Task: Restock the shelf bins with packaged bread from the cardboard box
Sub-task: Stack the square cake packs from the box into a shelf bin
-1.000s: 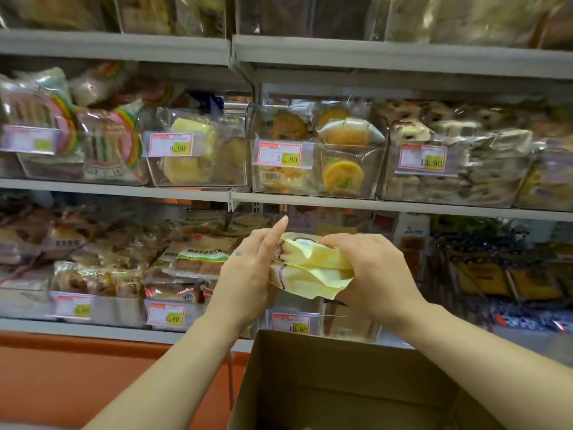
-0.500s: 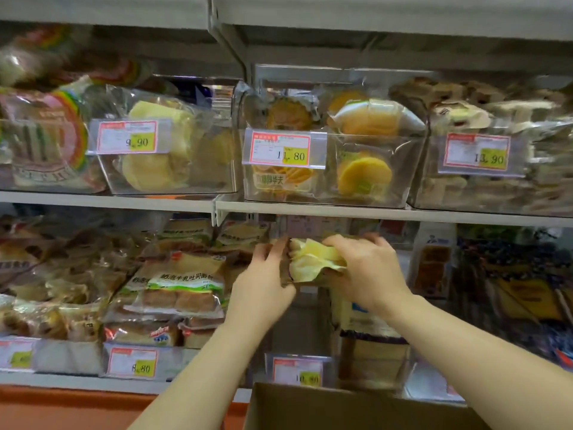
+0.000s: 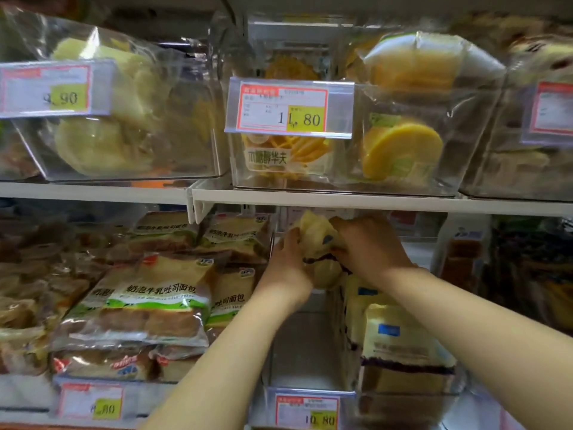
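Note:
Both hands hold a pale yellow packaged bread point(image 3: 319, 243) deep inside a clear shelf bin point(image 3: 305, 361) on the lower shelf, just under the shelf edge. My left hand point(image 3: 286, 265) grips its left side and my right hand point(image 3: 369, 246) curls over its top and right side. The bin's left lane in front of the package is bare. In the right lane stand similar yellow packages point(image 3: 400, 342) with a dark filling stripe. The cardboard box is out of view.
The bin carries a 10.80 price tag point(image 3: 307, 412). Left of it lie stacked toast loaves point(image 3: 145, 302). The upper shelf point(image 3: 341, 200) holds clear bins of round cakes, one with an 11.80 tag point(image 3: 286, 108). Dark packs point(image 3: 527, 274) fill the right.
Both hands have pushed the yellow package forward and down into the back of the lower bin. The camera has moved closer, and the cardboard box has dropped out of view.

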Motion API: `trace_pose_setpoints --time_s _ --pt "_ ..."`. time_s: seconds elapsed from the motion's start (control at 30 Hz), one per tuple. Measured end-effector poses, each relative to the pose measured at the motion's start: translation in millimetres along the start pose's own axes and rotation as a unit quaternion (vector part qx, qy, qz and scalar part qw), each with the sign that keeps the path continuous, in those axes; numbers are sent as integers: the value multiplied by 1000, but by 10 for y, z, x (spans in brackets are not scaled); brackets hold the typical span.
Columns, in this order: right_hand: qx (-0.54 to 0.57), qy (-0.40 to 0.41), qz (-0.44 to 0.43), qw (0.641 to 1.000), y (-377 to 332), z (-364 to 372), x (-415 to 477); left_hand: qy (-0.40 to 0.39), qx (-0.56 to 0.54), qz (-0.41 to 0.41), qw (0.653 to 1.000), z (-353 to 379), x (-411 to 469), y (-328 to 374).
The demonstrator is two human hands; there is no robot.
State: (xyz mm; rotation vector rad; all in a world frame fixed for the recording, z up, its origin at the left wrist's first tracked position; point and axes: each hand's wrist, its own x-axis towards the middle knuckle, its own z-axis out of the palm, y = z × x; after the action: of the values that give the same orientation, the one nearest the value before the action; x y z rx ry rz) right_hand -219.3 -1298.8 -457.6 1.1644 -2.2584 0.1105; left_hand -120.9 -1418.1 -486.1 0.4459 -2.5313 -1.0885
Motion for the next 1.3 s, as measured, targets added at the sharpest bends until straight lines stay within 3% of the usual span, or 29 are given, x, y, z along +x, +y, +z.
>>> trace_pose_setpoints --time_s 0.13,0.27,0.43,0.53,0.63,0.7,0.77,0.93,1.13,1.3 --pt "-30 -39 -18 999 -157 77 139 -29 -11 -33 999 32 -23 -65" --pt "-20 -101 -19 994 -246 124 270 5 13 -31 999 -119 -175 47" --pt "-8 -73 16 997 -399 -70 223 108 141 68 982 -385 -661 -150" --pt "83 -94 69 990 -641 -195 72 128 252 80 956 -433 -835 -257" --pt "124 -197 65 970 -907 -128 -197 101 355 93 925 -431 -932 -261" --pt "80 -298 43 950 -991 -24 -330 102 366 97 920 -441 -954 -279" --pt "72 -338 55 937 -993 55 -390 103 364 100 920 -447 -968 -310" --pt "86 -340 55 935 -950 187 -313 94 339 129 927 -535 -911 -354" --pt "-32 -274 59 959 -953 388 -259 67 315 151 935 -673 -810 -396" --pt "96 -172 182 963 -825 493 -63 64 309 150 937 -738 -802 -452"
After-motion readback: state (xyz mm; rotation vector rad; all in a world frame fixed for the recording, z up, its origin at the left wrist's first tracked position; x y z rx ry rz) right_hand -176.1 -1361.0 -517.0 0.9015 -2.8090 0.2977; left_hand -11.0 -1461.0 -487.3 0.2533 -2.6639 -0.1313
